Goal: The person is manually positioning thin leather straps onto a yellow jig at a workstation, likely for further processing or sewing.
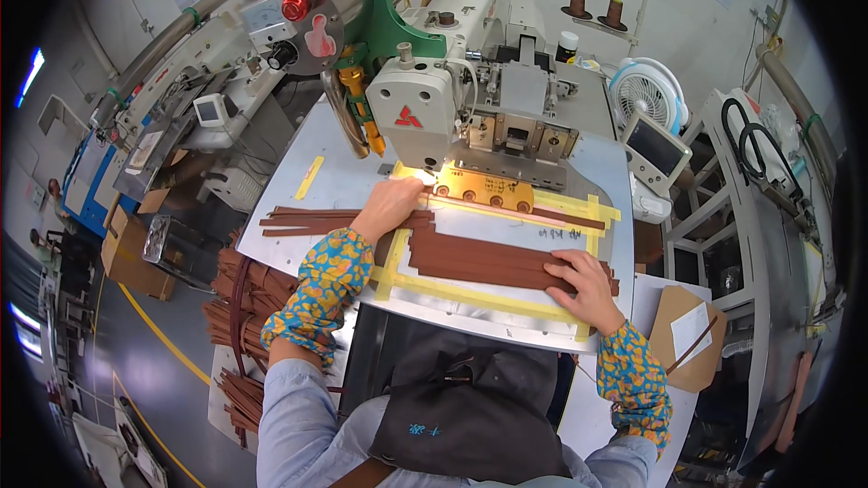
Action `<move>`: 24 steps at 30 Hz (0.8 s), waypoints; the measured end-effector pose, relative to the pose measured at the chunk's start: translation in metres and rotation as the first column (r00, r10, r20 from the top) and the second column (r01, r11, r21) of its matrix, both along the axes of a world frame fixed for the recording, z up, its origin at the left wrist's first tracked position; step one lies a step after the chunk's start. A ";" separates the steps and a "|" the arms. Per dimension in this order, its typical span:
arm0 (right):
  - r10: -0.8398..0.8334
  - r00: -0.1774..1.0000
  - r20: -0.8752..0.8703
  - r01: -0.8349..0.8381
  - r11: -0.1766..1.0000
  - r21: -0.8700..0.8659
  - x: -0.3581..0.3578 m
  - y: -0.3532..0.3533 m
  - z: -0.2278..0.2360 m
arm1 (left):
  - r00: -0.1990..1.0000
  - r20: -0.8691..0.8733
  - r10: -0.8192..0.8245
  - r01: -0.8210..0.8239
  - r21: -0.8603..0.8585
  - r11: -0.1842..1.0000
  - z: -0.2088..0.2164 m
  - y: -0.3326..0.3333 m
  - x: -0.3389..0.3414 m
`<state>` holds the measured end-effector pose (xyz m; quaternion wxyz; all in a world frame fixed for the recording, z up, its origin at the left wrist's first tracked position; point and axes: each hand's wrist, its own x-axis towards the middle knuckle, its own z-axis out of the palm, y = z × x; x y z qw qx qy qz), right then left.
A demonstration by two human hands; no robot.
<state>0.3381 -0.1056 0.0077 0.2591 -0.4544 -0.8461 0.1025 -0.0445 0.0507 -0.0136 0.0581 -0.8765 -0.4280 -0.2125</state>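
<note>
Left hand (pixel 393 206) 9 o'clock of gold plate (pixel 488 190), fingers' hold unclear; right hand (pixel 588 289) fingers spread, 4 o'clock on brown strips (pixel 484 259); press flat, edges flush

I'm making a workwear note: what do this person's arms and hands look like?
The left hand and right hand wear no gloves. Puffy blue sleeve covers with a yellow-and-orange pattern wrap both forearms; light blue shirt sleeves show above.

Red emblem (pixel 409 117) on white machine head (pixel 398 89); handwriting (pixel 493 186) on yellow plate (pixel 479 192) and worktable (pixel 348 163); blue lettering (pixel 425 430) on dark apron (pixel 479 438).
</note>
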 end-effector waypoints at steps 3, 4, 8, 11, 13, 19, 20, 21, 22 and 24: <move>-0.008 1.000 0.003 0.008 1.000 0.017 -0.006 0.016 -0.001 | 0.989 0.074 0.127 -0.120 -0.096 0.988 -0.002 0.004 -0.007; -0.009 1.000 0.000 0.009 1.000 0.006 -0.007 0.021 -0.002 | 0.977 0.136 0.162 -0.146 -0.121 0.982 -0.005 0.005 -0.007; -0.012 1.000 -0.010 0.012 1.000 -0.004 -0.012 0.023 -0.002 | 0.920 0.295 0.256 -0.195 -0.220 0.956 -0.016 0.009 -0.011; -0.023 1.000 0.008 0.023 1.000 0.001 -0.012 0.022 -0.002 | 0.913 0.309 0.267 -0.202 -0.226 0.953 -0.018 0.012 -0.010; -0.025 1.000 0.016 0.025 1.000 0.002 -0.011 0.023 -0.005 | 0.916 0.293 0.274 -0.208 -0.238 0.949 -0.017 0.013 -0.009; -0.021 1.000 0.020 0.021 1.000 0.009 -0.012 0.025 -0.006 | 0.920 0.276 0.278 -0.221 -0.221 0.950 -0.022 0.016 -0.011; -0.018 1.000 0.024 0.018 1.000 0.019 -0.012 0.025 -0.005 | 0.919 0.305 0.252 -0.206 -0.175 0.963 -0.023 0.016 -0.012; -0.018 1.000 0.024 0.017 1.000 0.019 -0.012 0.025 -0.005 | 0.918 0.305 0.252 -0.206 -0.175 0.963 -0.024 0.016 -0.012; -0.019 1.000 0.024 0.019 1.000 0.019 -0.012 0.024 -0.005 | 0.918 0.310 0.248 -0.202 -0.173 0.964 -0.024 0.017 -0.011; -0.021 1.000 0.024 0.020 1.000 0.019 -0.012 0.024 -0.005 | 0.917 0.316 0.243 -0.197 -0.171 0.965 -0.025 0.017 -0.011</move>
